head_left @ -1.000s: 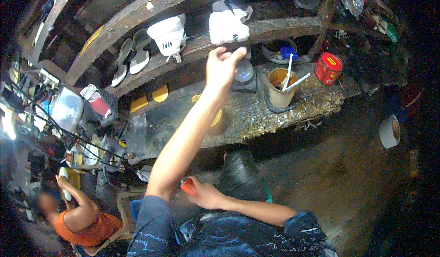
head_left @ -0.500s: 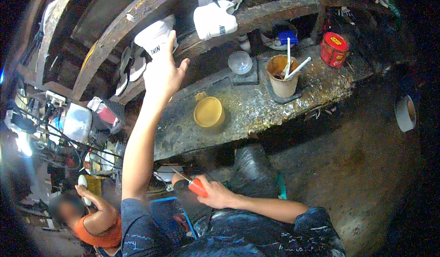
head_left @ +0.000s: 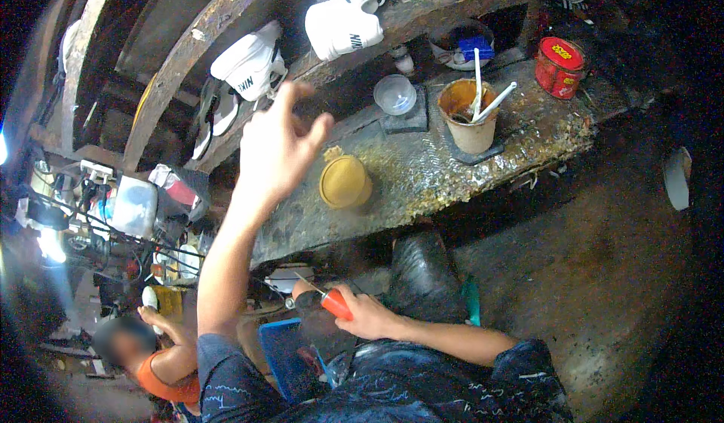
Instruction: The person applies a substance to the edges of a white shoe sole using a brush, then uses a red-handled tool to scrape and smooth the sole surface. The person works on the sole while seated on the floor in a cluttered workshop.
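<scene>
My left hand [head_left: 277, 151] is raised over the bench, thumb and forefinger apart, and nothing shows in it. Just beyond its fingers a white shoe [head_left: 249, 62] rests on a wooden rack beam. Another white shoe [head_left: 343, 24] sits to its right on the same beam. Close to my body, my right hand [head_left: 371, 317] is wrapped round the red handle of an awl [head_left: 337, 304], its thin metal point angled up and left. A yellow-brown round tub [head_left: 345, 181] stands on the bench to the right of my left hand.
On the worn bench [head_left: 422, 189] are a clear plastic cup [head_left: 394, 95], a glue-stained bucket [head_left: 471, 132] with white-handled brushes, and a red can [head_left: 559, 68]. A tape roll [head_left: 677, 178] is at far right. Another person in an orange top [head_left: 162, 374] is at lower left.
My left hand has drawn back from the left white shoe, and its fingers have bent somewhat. The right hand keeps the awl, a little further right in view. The view has shifted slightly.
</scene>
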A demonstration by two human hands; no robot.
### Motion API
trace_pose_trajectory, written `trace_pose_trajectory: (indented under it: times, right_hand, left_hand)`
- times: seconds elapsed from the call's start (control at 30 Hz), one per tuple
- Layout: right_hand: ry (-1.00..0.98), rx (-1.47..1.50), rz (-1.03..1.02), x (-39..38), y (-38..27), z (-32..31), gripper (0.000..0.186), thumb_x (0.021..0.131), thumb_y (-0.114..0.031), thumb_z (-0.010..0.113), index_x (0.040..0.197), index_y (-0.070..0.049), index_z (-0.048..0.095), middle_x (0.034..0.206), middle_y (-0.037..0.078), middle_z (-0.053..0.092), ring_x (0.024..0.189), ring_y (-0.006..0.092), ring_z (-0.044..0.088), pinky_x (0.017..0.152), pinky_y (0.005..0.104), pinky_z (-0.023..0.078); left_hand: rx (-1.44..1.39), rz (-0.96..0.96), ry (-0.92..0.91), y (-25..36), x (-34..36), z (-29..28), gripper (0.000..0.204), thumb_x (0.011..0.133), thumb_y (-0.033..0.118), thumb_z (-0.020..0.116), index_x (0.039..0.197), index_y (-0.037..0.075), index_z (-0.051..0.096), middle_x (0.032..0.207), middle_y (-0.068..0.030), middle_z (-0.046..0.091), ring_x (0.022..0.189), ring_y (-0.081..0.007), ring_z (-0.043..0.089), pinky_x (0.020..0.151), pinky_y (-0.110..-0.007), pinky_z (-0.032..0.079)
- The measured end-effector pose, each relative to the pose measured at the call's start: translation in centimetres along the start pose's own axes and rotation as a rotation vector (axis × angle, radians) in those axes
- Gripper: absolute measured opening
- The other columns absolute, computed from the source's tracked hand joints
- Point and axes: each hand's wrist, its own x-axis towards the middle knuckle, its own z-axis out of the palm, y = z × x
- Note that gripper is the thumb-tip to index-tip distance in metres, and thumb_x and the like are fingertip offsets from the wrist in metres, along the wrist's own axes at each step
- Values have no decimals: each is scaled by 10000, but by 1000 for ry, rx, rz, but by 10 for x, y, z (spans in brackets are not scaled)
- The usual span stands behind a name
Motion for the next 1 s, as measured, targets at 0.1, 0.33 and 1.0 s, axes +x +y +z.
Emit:
trace_pose_trajectory:
  times: [0.1, 0.33, 1.0]
  right_hand:
    - [-12, 54, -21, 2, 2, 1, 763, 903, -274, 751, 1511, -54, 344, 1014, 351, 721, 907, 556, 717, 768, 636, 568]
    - [30, 37, -60, -4, 6, -2, 806, 925, -308, 764, 1548, -50, 324, 1010, 371, 719, 943, 584, 712, 842, 622, 566]
    - [127, 33, -50, 27, -1, -35, 764, 918, -261, 801, 1509, -60, 362, 1130, 349, 710, 1024, 575, 702, 876, 606, 569]
  left_hand:
    - [312, 90, 197, -16, 42, 12, 608, 978, 337, 748, 1500, 133, 512, 995, -218, 781, 899, -411, 773, 815, -542, 599]
    - [577, 17, 121, -15, 30, 35, 555, 1001, 439, 718, 1420, 123, 537, 914, -275, 751, 850, -496, 755, 735, -580, 609]
    - [-399, -983, 407, -228, -421, 122, 852, 1100, 705, 427, 761, -10, 743, 647, -125, 702, 616, -218, 671, 666, -392, 539]
